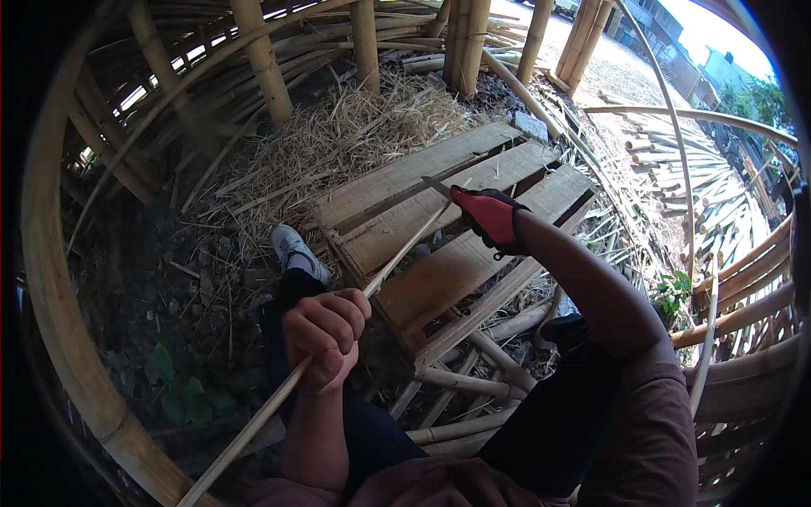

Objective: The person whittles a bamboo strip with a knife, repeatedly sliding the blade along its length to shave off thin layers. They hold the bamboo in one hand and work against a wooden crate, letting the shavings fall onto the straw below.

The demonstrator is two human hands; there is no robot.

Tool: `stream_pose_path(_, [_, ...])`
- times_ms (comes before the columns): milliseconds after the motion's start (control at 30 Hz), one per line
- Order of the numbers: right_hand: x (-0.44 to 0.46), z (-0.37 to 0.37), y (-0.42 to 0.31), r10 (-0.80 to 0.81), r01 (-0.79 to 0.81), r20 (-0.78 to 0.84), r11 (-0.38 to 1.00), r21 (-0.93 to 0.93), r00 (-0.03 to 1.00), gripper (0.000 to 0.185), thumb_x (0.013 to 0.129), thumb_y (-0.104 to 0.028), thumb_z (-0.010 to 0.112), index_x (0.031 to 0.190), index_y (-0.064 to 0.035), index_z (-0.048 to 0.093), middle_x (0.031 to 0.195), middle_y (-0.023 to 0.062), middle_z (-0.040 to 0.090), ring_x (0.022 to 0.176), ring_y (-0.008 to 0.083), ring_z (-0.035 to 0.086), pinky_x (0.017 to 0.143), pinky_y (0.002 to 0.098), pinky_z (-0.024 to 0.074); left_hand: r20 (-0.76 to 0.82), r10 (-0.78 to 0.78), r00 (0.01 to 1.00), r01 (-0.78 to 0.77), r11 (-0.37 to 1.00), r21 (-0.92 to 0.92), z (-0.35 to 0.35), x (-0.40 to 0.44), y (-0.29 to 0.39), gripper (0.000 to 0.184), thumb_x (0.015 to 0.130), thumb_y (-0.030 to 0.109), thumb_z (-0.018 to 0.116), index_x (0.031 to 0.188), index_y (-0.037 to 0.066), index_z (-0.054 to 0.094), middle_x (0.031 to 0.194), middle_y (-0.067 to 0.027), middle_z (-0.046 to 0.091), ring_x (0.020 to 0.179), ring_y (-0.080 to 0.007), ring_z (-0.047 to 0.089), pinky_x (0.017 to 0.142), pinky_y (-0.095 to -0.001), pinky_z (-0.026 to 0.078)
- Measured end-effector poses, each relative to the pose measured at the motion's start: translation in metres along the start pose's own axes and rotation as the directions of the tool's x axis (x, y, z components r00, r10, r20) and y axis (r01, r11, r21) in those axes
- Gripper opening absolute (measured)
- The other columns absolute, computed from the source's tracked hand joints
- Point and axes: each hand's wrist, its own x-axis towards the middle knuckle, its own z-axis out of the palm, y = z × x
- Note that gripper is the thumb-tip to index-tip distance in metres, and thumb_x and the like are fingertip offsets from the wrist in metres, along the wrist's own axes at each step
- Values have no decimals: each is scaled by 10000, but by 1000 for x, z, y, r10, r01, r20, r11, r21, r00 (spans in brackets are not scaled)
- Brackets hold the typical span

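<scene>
We find ourselves in what looks like a rough, open-sided bamboo workshop, framed by upright bamboo posts (366,46) and a thick bent pole (52,262) at the left, with bundled canes lying behind the posts. Around a low slatted wooden platform (397,182) we see a heap of pale, straw-like shavings (372,118) strewn over stony ground. Beyond the posts at the right we look out on a sunlit yard where many cut bamboo lengths (718,173) lie in rows, with buildings (655,32) and green foliage (764,106) farther off.
</scene>
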Motion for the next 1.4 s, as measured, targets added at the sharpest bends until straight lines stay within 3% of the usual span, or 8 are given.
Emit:
stream_pose_path(333, [-10, 6, -15, -37, 18, -116, 986, -167, 993, 593, 892, -709, 559, 744, -135, 587, 603, -38, 459, 462, 76, 396, 430, 259, 315, 21, -15, 1000, 15, 1000, 7, -1, -2, 1, 538, 780, 205, 683, 442, 166, 266, 396, 42, 273, 375, -126, 255, 531, -319, 246])
stream_pose_path(567, [-56, 58, -26, -209, 247, 166, 935, -254, 964, 621, 912, -692, 545, 779, -94, 645, 660, -24, 533, 582, 82, 481, 533, 262, 382, 45, -13, 999, 13, 1000, 5, 1, -3, 1, 540, 790, 208, 683, 439, 159, 276, 397, 41, 268, 373, -127, 259, 526, -321, 248])
stream_pose_path(800, [-19, 19, -10, -20, 11, -60, 989, -146, 998, 611, 919, -660, 570, 813, -69, 680, 682, 6, 579, 624, 91, 504, 583, 276, 403, 54, -7, 998, 6, 1000, 14, -2, 1, -1, 541, 798, 204, 672, 437, 158, 272, 400, 35, 260, 374, -128, 270, 525, -317, 252])
stream_pose_path(900, [-60, 59, -25, -214, 238, 106, 831, -502, 971, 632, 975, -608, 477, 949, -14, 690, 820, 87, 667, 775, 196, 599, 761, 351, 469, 83, 15, 996, -15, 1000, 1, 0, -1, -1, 541, 798, 196, 665, 437, 158, 264, 401, 38, 257, 373, -127, 269, 525, -317, 252])
stream_pose_path(1000, [-86, 56, -43, -200, 257, 170, 850, -460, 965, 647, 979, -620, 451, 934, -19, 684, 821, 97, 665, 761, 185, 593, 754, 345, 467, 78, 10, 997, -12, 1000, 19, -2, -5, 2, 543, 802, 194, 662, 440, 159, 259, 401, 38, 259, 371, -126, 269, 522, -318, 254])
stream_pose_path(1133, [-23, 24, -12, -9, -5, -50, 959, -285, 999, 668, 962, -644, 472, 885, -11, 672, 710, 55, 598, 672, 159, 563, 678, 339, 465, 96, -6, 995, 2, 999, 33, -6, -2, 4, 550, 846, 228, 683, 452, 113, 317, 408, 13, 321, 376, -152, 316, 518, -320, 308])
stream_pose_path(1267, [-76, 70, -25, -286, 297, 99, 820, -490, 953, 632, 993, -573, 422, 981, -5, 701, 783, 175, 677, 714, 302, 635, 714, 397, 501, 96, 5, 995, -6, 1000, 15, -6, -1, 2, 535, 844, 218, 681, 460, 113, 325, 409, 15, 314, 379, -148, 315, 520, -323, 310])
stream_pose_path(1400, [-68, 52, -24, -224, 224, 42, 908, -355, 974, 704, 927, -716, 479, 741, -53, 628, 642, 30, 546, 613, 131, 500, 596, 305, 414, 90, 2, 996, -5, 1000, 30, -4, -4, -1, 525, 841, 213, 681, 464, 111, 330, 411, 6, 317, 383, -157, 316, 526, -330, 316])
